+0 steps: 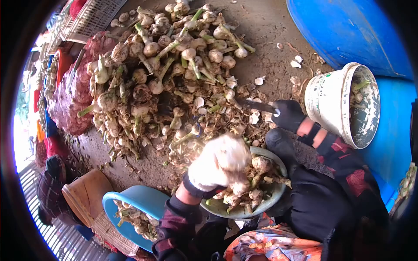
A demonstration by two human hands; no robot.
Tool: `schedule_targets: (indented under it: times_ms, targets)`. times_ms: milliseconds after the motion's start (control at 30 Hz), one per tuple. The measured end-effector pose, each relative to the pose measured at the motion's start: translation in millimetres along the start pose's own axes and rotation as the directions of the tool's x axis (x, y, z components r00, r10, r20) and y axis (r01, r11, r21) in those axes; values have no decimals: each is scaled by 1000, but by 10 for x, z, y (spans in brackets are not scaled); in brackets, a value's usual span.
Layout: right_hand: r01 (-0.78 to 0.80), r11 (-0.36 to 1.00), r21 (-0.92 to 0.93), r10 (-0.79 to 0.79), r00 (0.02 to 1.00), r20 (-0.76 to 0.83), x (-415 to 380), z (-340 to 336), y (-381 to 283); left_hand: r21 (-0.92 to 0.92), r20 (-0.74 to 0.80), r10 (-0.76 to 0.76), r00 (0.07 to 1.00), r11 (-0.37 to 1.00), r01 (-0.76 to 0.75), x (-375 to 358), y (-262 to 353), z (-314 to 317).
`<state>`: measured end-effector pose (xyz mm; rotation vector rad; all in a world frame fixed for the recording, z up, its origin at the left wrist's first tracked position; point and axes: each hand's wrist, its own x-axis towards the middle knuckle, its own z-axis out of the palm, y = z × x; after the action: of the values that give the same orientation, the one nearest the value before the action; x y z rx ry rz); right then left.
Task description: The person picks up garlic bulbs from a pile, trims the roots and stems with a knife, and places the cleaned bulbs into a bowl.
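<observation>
My left hand (220,163), in a whitish glove and blurred by motion, is over the left rim of a pale green basin (278,198) with garlic bulbs (261,164) in it. Its fingers are smeared, and whether it holds a bulb cannot be made out. My right hand (287,115), in a dark glove, is closed round a knife (259,105) whose blade points left over peelings. Beyond both hands spreads a large heap of garlic (174,56) with stems and roots on the ground.
A white bucket (326,98) lies tipped at the right beside blue barrels (352,30). A blue basin (139,191) with garlic and a brown bucket (87,195) are at lower left. Pinkish net sacks (72,104) and a crate (93,17) stand left; a person (54,187) is partly visible.
</observation>
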<state>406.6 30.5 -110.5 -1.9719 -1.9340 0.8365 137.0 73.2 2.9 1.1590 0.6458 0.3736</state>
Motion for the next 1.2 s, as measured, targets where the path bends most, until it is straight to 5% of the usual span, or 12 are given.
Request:
schedule_targets:
  times_ms: [33,100,133,300,367,700,800,833,933,967,1100,1200]
  targets:
    - [-29,999,13,30,999,-42,-57,-44,-41,-106,-49,288,956,951,-292,92,-275,-81]
    - [40,961,274,-25,998,-56,-52,-124,-315,-485,-219,-342,914,851,202,168,14,-81]
    - [107,942,317,-96,994,-51,-90,-162,-420,-571,-228,49,972,803,-174,142,-307,-115]
    - [413,730,545,-488,873,-7,-273,-240,-891,-802,-415,73,907,442,-402,382,-157,44]
    - [297,817,493,-349,937,13,-267,-128,-903,-857,-441,-312,841,424,-292,236,-15,153]
    - [-7,812,583,50,997,-58,-84,21,-756,-853,-492,-268,829,339,-397,161,-230,236]
    - [-213,915,342,91,936,340,-191,336,-367,-724,-449,68,891,556,-408,50,2,191]
    - [-194,895,402,66,948,311,-272,426,-284,-916,-303,-358,883,366,-166,-43,-107,68]
    - [-247,902,353,80,901,426,-235,137,-435,-6,313,-83,946,996,90,-187,122,-157]
    - [-247,901,357,79,902,424,-198,110,-443,313,222,-341,913,912,264,-266,133,-296]
    - [-323,877,357,148,887,438,-127,101,-471,713,-578,136,805,563,417,-120,-613,-991]
    - [-305,860,408,112,895,432,-102,105,-553,712,-698,-12,716,98,695,212,-867,-1329]
